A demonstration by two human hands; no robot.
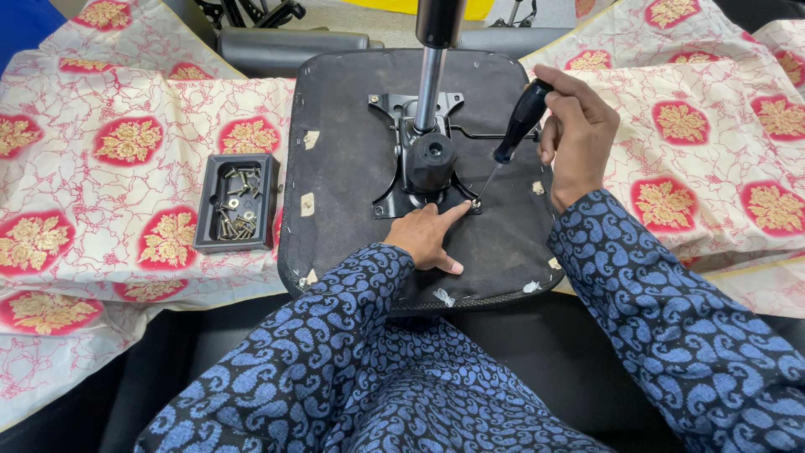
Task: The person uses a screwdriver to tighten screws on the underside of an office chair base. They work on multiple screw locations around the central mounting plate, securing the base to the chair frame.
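Now screwdriver [513, 134] aslant, tip toward screw [475, 202].

Cream cloth [126, 101] with red and gold floral medallions spread over the surface, black rectangular tray [210, 201] lying on it at left, mixed metal screws and bolts [237, 205] heaped inside the tray, grey padded cushion [285, 46] at top, blue fabric [21, 25] in upper left corner

Centre frame: black seat underside [352, 168] with metal mounting plate [419, 155]. Right hand [577, 134] grips a black-handled screwdriver [513, 134], tip at a screw [475, 202]. Left hand [429, 237] rests flat, index finger beside that screw. Left: black tray of screws [237, 201] on patterned cloth [109, 184].
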